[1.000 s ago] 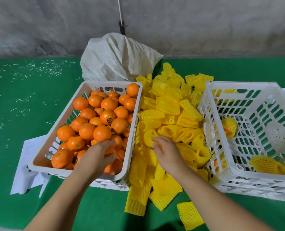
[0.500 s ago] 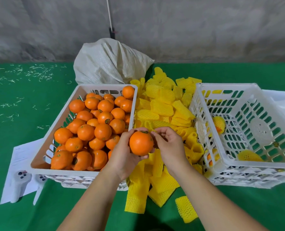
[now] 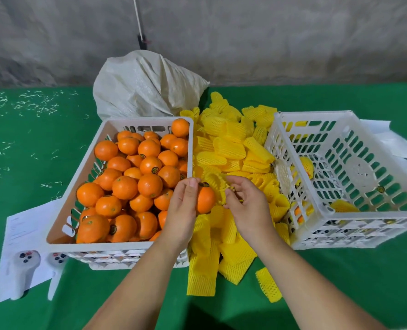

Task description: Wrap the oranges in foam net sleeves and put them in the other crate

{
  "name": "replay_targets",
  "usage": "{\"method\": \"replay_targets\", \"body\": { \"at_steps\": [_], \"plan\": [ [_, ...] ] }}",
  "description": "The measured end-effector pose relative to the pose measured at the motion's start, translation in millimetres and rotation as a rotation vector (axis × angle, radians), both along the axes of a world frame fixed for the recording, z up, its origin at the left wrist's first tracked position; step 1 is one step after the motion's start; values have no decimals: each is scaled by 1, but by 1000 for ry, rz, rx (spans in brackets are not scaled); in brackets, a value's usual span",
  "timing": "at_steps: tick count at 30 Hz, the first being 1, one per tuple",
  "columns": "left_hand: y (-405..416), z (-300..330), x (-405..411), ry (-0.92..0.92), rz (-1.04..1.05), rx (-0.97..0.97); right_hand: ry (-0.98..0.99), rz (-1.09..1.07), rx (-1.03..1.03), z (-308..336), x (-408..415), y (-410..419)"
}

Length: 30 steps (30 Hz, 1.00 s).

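Wrapping step. The left hand (image 3: 182, 206) grips an orange (image 3: 205, 198) between both hands; the right hand (image 3: 245, 201) pinches a foam sleeve (image 3: 221, 186) at its side. Next, the sleeve likely needs stretching fully over the orange.

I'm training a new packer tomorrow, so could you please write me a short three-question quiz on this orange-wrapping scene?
1. True or false: the left hand holds an orange over the gap between the two crates.
2. Multiple choice: where is the pile of loose foam sleeves?
A. Inside the left crate
B. Between the crates on the green table
C. On the white sack
3. Fill in: the right hand holds a yellow ____ against the orange.

Key:
1. True.
2. B.
3. Foam sleeve; the right crate already holds a few wrapped oranges.
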<state>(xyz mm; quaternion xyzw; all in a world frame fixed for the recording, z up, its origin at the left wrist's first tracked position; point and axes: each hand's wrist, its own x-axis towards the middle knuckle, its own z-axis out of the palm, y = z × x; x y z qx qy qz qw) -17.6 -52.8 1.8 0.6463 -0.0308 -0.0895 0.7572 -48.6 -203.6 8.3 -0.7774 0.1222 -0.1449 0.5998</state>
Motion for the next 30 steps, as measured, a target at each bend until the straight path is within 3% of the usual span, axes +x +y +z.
{"method": "replay_targets", "body": {
  "at_steps": [8,19,24,30],
  "plan": [
    [14,-14,5,7,-318,-3,-106,45,-412,1,4,-2],
    [1,-12,-9,-112,-69,140,-359,168,-378,0,-9,-12],
    [-8,-16,-15,-327,49,416,-452,123,-426,0,-19,-8],
    [-7,-22,-16,-283,10,297,-321,216,-640,6,-15,-11]
  ]
}}
